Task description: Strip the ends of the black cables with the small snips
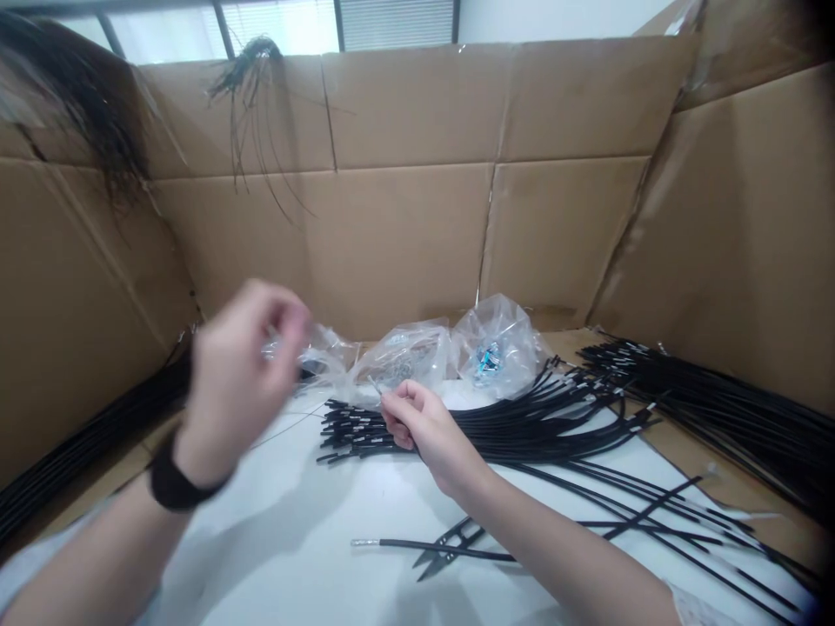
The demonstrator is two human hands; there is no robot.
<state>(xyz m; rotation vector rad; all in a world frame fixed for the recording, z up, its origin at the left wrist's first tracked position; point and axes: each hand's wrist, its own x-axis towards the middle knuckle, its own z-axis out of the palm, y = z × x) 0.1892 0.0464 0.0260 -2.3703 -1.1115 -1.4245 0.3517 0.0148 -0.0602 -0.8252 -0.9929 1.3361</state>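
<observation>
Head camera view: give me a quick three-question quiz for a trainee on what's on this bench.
1. True or false: the right hand sits at the metal-tipped ends of the bundle of black cables.
2. Which tool lies on the white table beside the single black cable?
A. thread snips
B. pliers
C. a screwdriver
3. Fill in: the raised, blurred left hand has a black ____ on its wrist.

Key: 1 true; 2 A; 3 wristband.
</observation>
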